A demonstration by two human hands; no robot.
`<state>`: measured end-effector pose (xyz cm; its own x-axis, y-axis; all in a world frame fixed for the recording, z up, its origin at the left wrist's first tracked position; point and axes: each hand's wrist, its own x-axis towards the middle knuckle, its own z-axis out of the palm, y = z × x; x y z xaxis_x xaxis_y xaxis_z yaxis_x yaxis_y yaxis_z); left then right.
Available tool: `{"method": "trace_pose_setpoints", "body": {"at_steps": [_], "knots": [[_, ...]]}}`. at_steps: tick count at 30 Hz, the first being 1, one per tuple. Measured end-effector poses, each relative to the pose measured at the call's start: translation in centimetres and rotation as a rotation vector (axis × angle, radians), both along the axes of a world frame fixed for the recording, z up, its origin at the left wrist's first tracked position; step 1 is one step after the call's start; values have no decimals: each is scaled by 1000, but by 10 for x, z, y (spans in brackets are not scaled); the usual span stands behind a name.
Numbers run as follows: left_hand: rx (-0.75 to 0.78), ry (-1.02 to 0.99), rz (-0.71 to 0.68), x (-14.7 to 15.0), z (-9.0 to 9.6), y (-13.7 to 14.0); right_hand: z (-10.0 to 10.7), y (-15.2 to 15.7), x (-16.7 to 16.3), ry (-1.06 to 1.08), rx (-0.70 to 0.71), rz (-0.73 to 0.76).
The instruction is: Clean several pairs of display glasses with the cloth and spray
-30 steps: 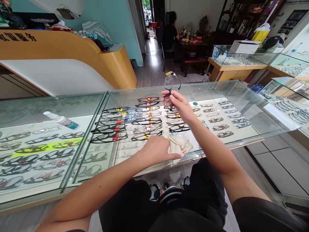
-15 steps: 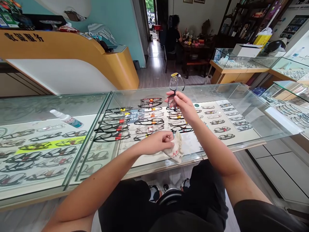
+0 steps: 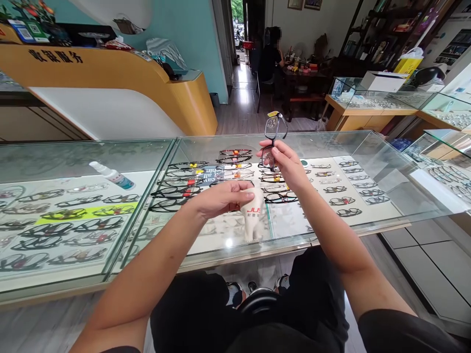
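Observation:
My right hand [image 3: 290, 164] is closed around a pair of eyeglasses [image 3: 273, 128], held up on end above the glass display case [image 3: 274, 234]. A yellow sticker shows at the top of the upper lens; the lower lens lies partly behind my fingers. To the left and lower, my left hand [image 3: 228, 197] pinches a pale cleaning cloth [image 3: 253, 215] by its upper edge. The cloth hangs down with red and dark lettering on it. A gap separates the cloth from the eyeglasses. Rows of eyeglass frames [image 3: 184, 191] lie under the glass.
A white spray bottle [image 3: 114, 175] lies on its side on the left glass top. Beyond the case stands an orange-and-white counter [image 3: 147, 73]. A person [image 3: 270, 56] sits at a dark table farther back. More glass cases [image 3: 375, 100] stand at the right.
My left hand has moved slightly left and up, and the bunched cloth now hangs more open, its lettering clearer. The eyeglasses stay in my right hand. The view has shifted slightly.

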<state>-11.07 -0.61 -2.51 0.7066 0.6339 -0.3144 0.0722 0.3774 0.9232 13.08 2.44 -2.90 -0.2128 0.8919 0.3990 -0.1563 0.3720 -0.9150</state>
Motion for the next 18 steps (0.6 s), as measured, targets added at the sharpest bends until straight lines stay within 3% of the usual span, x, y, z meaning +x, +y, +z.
{"method": "trace_pose_setpoints", "body": {"at_steps": [5,9,18], "knots": [[72,-131,333,-14,9,12,3,-9,-3,-16,-5,71],[161,-223,588,-18,5,25,4,-18,-8,-63,5,154],[284,-382,609,-10,7,23,-3,-26,-25,-149,-68,347]]}}
